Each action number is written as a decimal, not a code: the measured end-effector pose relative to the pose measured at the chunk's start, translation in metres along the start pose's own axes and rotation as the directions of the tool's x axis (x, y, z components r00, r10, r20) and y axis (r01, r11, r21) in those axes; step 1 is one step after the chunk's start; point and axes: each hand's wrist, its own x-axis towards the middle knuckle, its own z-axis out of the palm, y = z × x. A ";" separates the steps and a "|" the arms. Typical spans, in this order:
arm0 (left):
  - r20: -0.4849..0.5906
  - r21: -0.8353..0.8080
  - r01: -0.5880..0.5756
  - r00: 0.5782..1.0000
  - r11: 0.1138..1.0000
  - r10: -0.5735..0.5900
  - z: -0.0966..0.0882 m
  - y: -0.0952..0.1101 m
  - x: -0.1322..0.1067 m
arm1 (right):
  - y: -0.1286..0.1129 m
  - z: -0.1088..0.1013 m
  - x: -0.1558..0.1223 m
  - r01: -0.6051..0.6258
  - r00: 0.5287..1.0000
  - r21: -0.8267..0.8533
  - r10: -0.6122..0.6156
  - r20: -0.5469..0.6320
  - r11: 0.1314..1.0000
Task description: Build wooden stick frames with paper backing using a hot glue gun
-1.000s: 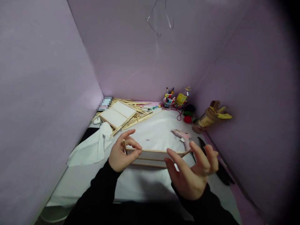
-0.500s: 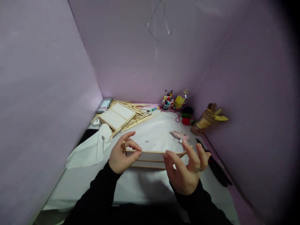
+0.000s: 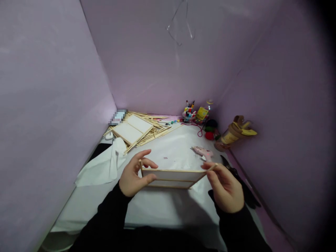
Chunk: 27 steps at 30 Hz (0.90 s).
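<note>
A wooden stick frame with white paper panels [image 3: 173, 175] is held up tilted above the white-covered table, its long edge running between both hands. My left hand [image 3: 131, 177] grips its left end, the thumb along the near side and the fingers curved behind. At the right end, my right hand [image 3: 226, 189] pinches the corner between thumb and fingers, where a short stick pokes out. Beyond that hand lies a pink glue gun [image 3: 201, 152]. A similar paper-covered frame [image 3: 130, 128] rests on a heap of wooden sticks [image 3: 157, 134] at the back left.
White cloth or paper [image 3: 103, 169] lies crumpled at left, near a phone [image 3: 118, 117]. Back right stand a pot of pens [image 3: 189, 113] and red yarn [image 3: 209, 135]. A brown-lidded cup [image 3: 230, 134] and a black object [image 3: 245, 189] sit along the right wall.
My right hand has slid right along the frame's edge to its right corner and closed there. My left hand stays at the left end. The view has shifted slightly.
</note>
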 end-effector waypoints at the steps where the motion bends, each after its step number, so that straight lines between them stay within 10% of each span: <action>1: 0.002 0.001 0.011 1.000 1.000 -0.011 -0.004 0.000 -0.003 | 0.002 -0.003 -0.001 -0.024 0.998 0.007 0.024 0.055 1.000; 27: -0.202 0.191 0.001 0.979 0.982 0.038 -0.024 0.007 -0.014 | 0.035 0.008 -0.022 -0.025 0.991 0.234 -0.007 0.134 0.972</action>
